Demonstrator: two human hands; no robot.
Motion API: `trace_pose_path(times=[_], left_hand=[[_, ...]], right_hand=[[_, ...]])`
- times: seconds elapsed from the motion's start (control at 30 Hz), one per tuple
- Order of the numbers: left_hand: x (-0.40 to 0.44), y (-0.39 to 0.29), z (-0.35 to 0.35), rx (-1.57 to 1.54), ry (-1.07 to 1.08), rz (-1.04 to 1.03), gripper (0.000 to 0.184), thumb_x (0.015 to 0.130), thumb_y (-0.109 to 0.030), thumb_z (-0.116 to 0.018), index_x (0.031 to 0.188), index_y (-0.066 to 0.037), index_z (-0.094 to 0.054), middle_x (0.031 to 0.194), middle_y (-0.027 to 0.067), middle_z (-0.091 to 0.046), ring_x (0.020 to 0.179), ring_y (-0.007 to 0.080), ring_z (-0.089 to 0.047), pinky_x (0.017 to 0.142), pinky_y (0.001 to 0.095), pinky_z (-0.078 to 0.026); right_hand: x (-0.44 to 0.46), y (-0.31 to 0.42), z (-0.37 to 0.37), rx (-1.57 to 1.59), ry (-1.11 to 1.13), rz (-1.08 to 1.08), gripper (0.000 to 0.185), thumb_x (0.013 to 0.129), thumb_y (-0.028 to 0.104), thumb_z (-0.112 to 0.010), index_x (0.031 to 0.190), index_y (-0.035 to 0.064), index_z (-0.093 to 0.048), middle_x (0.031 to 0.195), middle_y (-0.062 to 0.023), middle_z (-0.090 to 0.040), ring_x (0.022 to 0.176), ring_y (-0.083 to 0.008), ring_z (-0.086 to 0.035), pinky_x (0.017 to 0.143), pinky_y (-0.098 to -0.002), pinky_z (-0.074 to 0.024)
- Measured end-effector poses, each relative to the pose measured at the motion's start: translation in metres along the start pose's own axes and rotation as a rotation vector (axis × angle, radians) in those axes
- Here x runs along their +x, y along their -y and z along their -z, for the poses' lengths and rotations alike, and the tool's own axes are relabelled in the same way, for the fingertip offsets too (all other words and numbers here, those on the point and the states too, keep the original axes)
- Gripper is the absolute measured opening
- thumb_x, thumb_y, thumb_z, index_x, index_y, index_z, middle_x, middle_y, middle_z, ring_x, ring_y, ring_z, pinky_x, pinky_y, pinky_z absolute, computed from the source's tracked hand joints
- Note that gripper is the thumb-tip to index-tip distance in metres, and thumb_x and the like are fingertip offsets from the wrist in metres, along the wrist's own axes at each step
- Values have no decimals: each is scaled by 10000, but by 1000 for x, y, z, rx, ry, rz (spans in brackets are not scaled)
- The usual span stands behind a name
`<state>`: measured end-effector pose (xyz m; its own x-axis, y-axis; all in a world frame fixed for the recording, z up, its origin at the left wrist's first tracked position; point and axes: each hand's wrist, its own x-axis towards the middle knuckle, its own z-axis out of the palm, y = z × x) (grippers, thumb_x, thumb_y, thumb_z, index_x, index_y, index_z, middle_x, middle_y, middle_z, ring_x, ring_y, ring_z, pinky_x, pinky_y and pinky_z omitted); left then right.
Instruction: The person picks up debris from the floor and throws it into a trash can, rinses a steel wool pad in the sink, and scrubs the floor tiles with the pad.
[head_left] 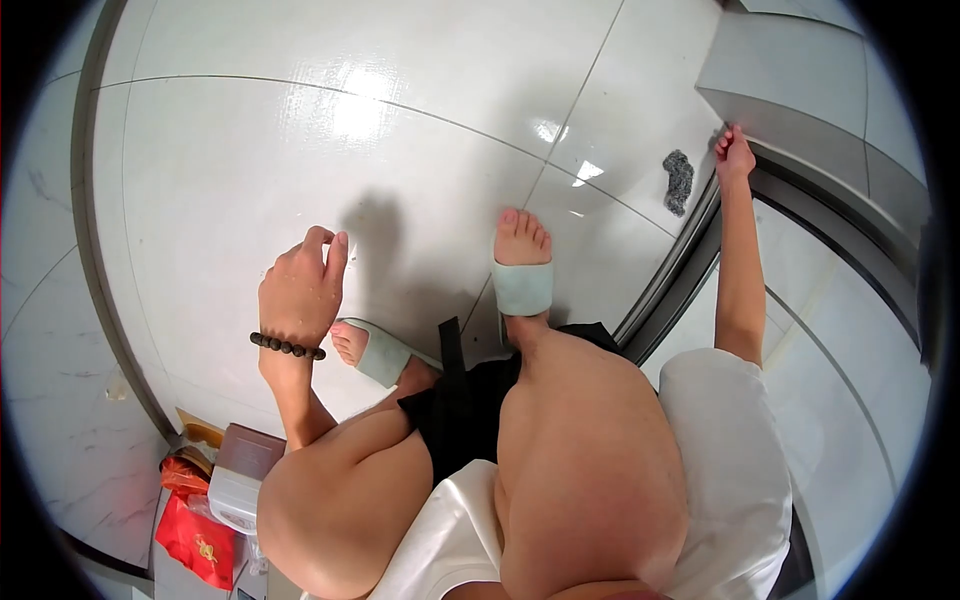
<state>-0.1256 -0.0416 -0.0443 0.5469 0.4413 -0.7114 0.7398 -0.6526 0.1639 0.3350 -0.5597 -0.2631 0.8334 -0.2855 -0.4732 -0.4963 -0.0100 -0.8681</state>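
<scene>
My left hand [300, 290], a dark beaded bracelet [287, 346] on its wrist, hangs over the floor with fingers loosely bent. Its thumb stands a little apart, small wet drops show on the skin, and nothing is seen in it. At the far right my right hand [735, 155] reaches to the corner where the dark metal door track [690, 250] meets the wall. Its fingers are curled together, and whatever they hold is hidden. A crinkled dark grey piece [678, 183], like a wire scourer, lies on the tiles left of that hand.
Glossy white floor tiles [230, 150] spread ahead. My feet, in pale green slippers [524, 288], stand near the door track. At lower left are a red bag [196, 538], a brown-and-white box [247, 455] and other small items. A marbled wall [45, 300] borders the left.
</scene>
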Motion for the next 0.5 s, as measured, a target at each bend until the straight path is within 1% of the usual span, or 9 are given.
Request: trace_pose_path(times=[0.03, 0.1, 0.13, 0.2, 0.3, 0.43, 0.5], left_hand=[[-1, 0, 1, 1, -17, -18, 389, 1048, -391, -437, 1046, -56, -635, 834, 164, -716, 794, 397, -680, 706, 483, -531], [0, -1, 2, -9, -21, -31, 388, 1048, -389, -437, 1044, -55, -635, 834, 164, -716, 793, 398, -680, 705, 483, -531], [0, -1, 2, -19, -23, -43, 387, 1048, -386, -438, 1043, -54, -636, 833, 163, -716, 792, 398, -680, 705, 482, -531], [0, 1, 1, -20, -19, -46, 385, 1049, -383, -437, 1042, -54, -636, 833, 163, -716, 790, 399, -679, 702, 482, -531], [1, -2, 3, -12, -10, -34, 382, 1049, -378, -437, 1042, -53, -637, 834, 164, -716, 788, 401, -679, 696, 482, -530], [2, -4, 4, -2, 4, -8, 379, 1049, -375, -437, 1042, -52, -636, 837, 167, -717, 786, 403, -679, 692, 484, -531], [3, -4, 4, -4, 0, -11, 379, 1049, -375, -437, 1041, -53, -636, 836, 168, -717, 785, 404, -679, 693, 485, -531]], right_hand=[[0, -1, 0, 3, 1, 1, 203, 990, 227, -627, 1013, 28, -663, 703, -14, -621, 489, -110, -461, 440, -250, -375], [-6, -3, -4, 12, -33, 63, 180, 982, 180, -634, 1064, 30, -691, 675, -1, -594, 483, -93, -427, 445, -234, -341], [-13, -4, -5, 14, -33, 63, 180, 982, 180, -634, 1064, 30, -691, 675, -1, -594, 483, -93, -427, 445, -234, -341], [-26, -8, -4, -59, -105, 104, 122, 969, 169, -657, 1008, 70, -718, 658, 25, -546, 487, -76, -412, 438, -219, -315], [-30, -16, 3, -100, -133, 155, 121, 964, 130, -646, 1028, 70, -728, 652, 26, -537, 473, -68, -386, 427, -225, -299], [-32, -25, 24, -110, -58, 161, 119, 949, 122, -657, 1019, 55, -726, 651, 21, -541, 473, -66, -385, 420, -226, -289], [-34, -26, 28, -118, -35, 110, 109, 930, 98, -653, 998, 67, -732, 626, 17, -533, 446, -71, -386, 412, -235, -282]])
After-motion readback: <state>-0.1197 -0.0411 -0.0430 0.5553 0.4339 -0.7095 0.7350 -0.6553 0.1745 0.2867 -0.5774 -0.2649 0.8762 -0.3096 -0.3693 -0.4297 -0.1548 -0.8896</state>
